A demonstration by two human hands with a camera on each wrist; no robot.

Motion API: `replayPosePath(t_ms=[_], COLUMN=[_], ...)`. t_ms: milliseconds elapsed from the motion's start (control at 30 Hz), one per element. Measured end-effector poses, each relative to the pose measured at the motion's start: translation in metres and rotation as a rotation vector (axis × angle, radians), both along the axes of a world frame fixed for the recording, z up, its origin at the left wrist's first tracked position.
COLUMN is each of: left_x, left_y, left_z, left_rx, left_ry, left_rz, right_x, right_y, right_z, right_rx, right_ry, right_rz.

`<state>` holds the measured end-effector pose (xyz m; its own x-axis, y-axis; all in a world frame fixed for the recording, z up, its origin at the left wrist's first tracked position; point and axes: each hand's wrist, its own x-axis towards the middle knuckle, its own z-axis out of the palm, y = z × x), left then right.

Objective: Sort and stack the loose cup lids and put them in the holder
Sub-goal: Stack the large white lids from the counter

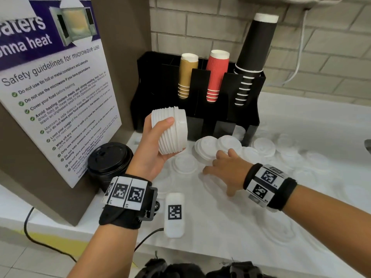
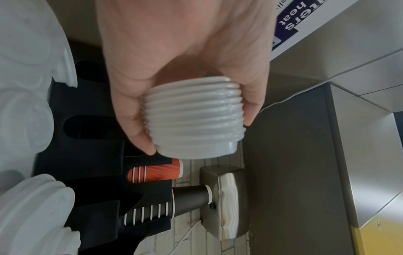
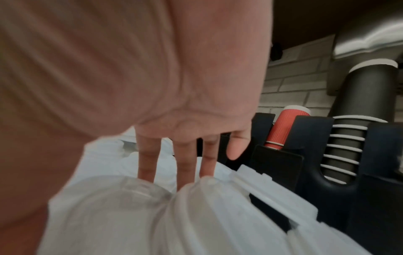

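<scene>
On the white counter (image 1: pixel 230 227), in front of the black holder (image 1: pixel 200 121), many loose white lids (image 1: pixel 263 145) lie scattered, some of them already in small piles. The left hand (image 1: pixel 152 149) is raised above the counter and grasps a stack of white lids (image 1: pixel 172 133), thumb on one side and fingers on the other; the left wrist view shows the stack (image 2: pixel 194 119) tightly nested, the rims in even rings. The right hand (image 1: pixel 224 169) reaches down to the loose lids with the fingers (image 3: pixel 146 160) straight and spread. The fingertips touch or almost touch a lid, but nothing is gripped yet, so this hand is released.

I judge that the step in hand is the collecting: one more lid must be picked up and added to the stack, and the placing in the holder comes later. The holder's upper slots carry brown cups (image 1: pixel 185 77), red cups (image 1: pixel 215 77) and black cups (image 1: pixel 251 63); the lower front compartments (image 1: pixel 236 129) seem to be the place for lids, though I cannot see clearly what is inside them.

The next move calls for pinching a single lid by its rim, because the lids are thin and overlap, and two may come up together. It should also be of the same size as the stack, otherwise it will not nest. A black lidded cup (image 1: pixel 109 159) stands at the left beside a safety poster (image 1: pixel 56 93).
</scene>
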<state>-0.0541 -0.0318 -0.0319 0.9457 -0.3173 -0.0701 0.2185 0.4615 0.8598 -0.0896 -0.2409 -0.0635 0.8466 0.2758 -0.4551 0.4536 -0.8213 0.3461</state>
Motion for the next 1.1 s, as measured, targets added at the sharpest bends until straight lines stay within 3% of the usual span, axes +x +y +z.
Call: replayPosePath(t_ms=[233, 467, 567, 700, 1100], left_x=[0.000, 0.000, -0.004, -0.008, -0.016], left_y=[0.003, 0.000, -0.008, -0.017, -0.033], left_z=[0.002, 0.001, -0.002, -0.006, -0.012], left_rx=[-0.017, -0.046, -0.048, -0.018, -0.010], left_ry=[-0.002, 0.020, 0.046, 0.047, 0.015], left_rz=[0.012, -0.004, -0.048, -0.107, -0.144], right_x=[0.006, -0.006, -0.022, -0.030, -0.036], right_y=[-0.004, -0.011, 0.007, 0.026, 0.022], right_z=[0.010, 0.056, 0.052, 0.039, 0.032], right_rx=[0.388, 1.431, 1.715, 1.815, 1.905], right_ry=[-0.052, -0.099, -0.147, -0.230, -0.246], right_rz=[-0.109, -0.402, -0.415, -0.415, -0.413])
